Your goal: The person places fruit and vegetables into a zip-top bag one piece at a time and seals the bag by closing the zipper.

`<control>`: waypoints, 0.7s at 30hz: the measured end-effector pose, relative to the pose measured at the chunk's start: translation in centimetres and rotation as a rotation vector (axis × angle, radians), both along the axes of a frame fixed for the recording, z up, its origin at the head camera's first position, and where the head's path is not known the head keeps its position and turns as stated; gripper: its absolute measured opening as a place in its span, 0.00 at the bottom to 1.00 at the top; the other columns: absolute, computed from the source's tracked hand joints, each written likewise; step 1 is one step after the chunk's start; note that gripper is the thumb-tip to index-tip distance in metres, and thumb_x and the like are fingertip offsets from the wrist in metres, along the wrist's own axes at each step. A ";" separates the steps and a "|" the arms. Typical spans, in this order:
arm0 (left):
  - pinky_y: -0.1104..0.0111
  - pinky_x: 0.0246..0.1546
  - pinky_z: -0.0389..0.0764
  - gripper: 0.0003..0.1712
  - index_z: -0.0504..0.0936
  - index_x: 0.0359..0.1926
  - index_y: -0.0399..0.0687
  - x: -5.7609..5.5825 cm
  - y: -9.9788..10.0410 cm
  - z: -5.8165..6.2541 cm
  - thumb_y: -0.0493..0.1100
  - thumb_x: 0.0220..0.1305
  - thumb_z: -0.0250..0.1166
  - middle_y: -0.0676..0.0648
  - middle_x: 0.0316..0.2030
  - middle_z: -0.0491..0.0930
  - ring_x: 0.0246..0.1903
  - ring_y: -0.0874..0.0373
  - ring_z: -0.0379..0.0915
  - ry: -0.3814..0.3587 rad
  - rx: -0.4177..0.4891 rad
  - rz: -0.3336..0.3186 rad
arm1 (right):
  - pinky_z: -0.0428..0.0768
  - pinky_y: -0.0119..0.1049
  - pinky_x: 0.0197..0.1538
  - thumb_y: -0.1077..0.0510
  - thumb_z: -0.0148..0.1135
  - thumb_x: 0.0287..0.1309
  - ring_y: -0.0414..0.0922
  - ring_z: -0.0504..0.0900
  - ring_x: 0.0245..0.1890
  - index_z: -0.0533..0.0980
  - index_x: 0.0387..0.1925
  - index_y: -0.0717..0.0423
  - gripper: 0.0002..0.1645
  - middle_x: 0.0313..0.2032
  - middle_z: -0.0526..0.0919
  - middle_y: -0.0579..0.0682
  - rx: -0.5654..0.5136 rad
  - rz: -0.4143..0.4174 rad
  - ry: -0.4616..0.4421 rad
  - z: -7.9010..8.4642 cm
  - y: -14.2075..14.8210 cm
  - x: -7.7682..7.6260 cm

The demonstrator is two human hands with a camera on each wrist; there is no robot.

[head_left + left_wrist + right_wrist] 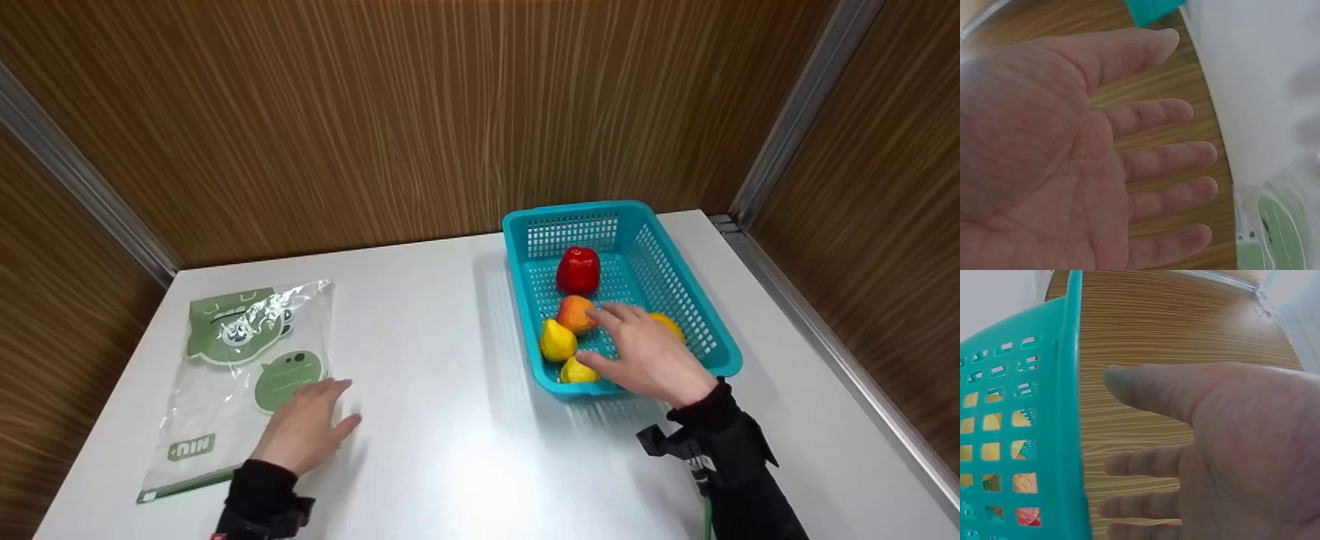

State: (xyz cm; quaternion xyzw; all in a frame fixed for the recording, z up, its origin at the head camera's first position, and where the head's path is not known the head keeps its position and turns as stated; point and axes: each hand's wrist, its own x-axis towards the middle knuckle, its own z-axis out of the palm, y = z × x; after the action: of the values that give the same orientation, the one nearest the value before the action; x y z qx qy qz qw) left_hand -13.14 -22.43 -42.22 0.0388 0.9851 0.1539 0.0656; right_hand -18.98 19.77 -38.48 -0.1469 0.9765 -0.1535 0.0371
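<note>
A teal plastic basket (697, 307) on the right of the white table holds a red apple-like fruit (578, 271), an orange-red fruit (577, 314), two yellow fruits (559, 340) and an orange fruit (667, 325) partly hidden by my right hand. Above the basket's near end, my right hand (651, 355) hovers with fingers spread and nothing held. To the left lies a flat clear zip bag (217, 405) printed with green cartoon shapes. My left hand (306, 426), fingers extended, is over the bag's right edge; the left wrist view shows its bare palm (1044, 152).
The white table (420, 360) stretches between the bag and the basket. Wood-grain panels (360, 127) close off the back and both sides, with metal strips (810, 105) at the corners. The basket's raised rim stands beside my right hand.
</note>
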 end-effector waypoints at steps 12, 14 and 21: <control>0.38 0.53 0.69 0.38 0.69 0.63 0.39 1.0 -4.6 -2.6 0.48 0.52 0.69 0.31 0.60 0.71 0.59 0.30 0.66 -0.050 -0.038 0.041 | 0.69 0.62 0.63 0.36 0.61 0.56 0.58 0.67 0.65 0.66 0.65 0.53 0.41 0.66 0.69 0.59 -0.031 0.019 0.077 0.0 -0.9 0.4; 0.39 0.52 0.70 0.39 0.70 0.62 0.39 0.9 -4.6 -3.0 0.46 0.48 0.71 0.32 0.59 0.72 0.58 0.31 0.67 -0.063 -0.028 0.029 | 0.69 0.62 0.63 0.36 0.61 0.56 0.58 0.67 0.65 0.67 0.65 0.52 0.41 0.65 0.69 0.59 -0.028 0.027 0.088 -0.1 -1.2 0.5; 0.46 0.54 0.73 0.35 0.76 0.57 0.40 0.3 -4.1 -4.5 0.38 0.42 0.74 0.34 0.53 0.79 0.54 0.37 0.75 -0.018 -0.022 0.001 | 0.71 0.61 0.62 0.36 0.62 0.55 0.57 0.70 0.63 0.69 0.63 0.50 0.39 0.64 0.72 0.57 -0.044 0.036 0.121 -0.3 -1.9 0.7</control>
State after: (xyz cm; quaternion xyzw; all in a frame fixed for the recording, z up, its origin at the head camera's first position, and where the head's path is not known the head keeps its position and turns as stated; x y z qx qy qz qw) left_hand -12.85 -26.52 -46.68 0.0363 0.9861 0.1436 0.0748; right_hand -18.30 17.83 -38.75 -0.1744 0.9704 -0.1653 -0.0222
